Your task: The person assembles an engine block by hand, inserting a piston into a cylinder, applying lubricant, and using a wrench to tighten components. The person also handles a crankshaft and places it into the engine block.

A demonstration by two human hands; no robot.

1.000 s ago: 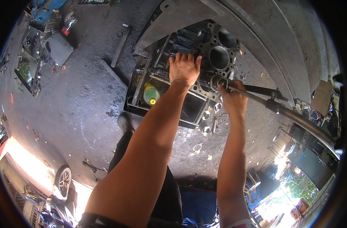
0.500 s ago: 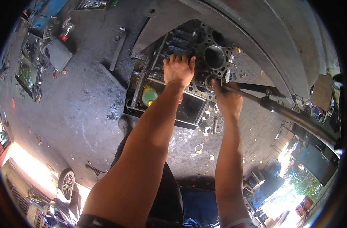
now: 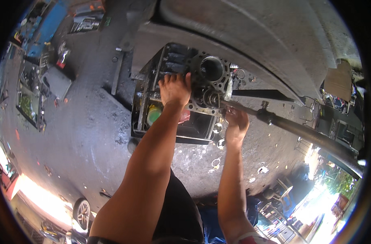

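A dark engine block [image 3: 197,106] with round cylinder bores lies before me, a deep open bore [image 3: 212,68] at its far end. My left hand [image 3: 175,89] rests on the block's left side, fingers stretched out, holding nothing visible. In the nearer bore sits a round, ringed metal part [image 3: 211,98]. Just right of it, beside the block's edge, my right hand [image 3: 237,124] has its fingers curled in under the end of a long metal bar [image 3: 311,136]. Whatever those fingers grip is hidden.
Beneath the block is a metal frame with a tray [image 3: 193,140] and a green-and-yellow bottle [image 3: 153,115]. Thin rings [image 3: 216,162] lie on the floor nearby. A large curved metal panel [image 3: 258,36] hangs over the far side. A grey jug [image 3: 57,82] stands at left.
My right hand has drawn back from the nearer bore, baring the ringed part, and now sits below the bar's end. My left hand stays on the block. The whole view has shifted.
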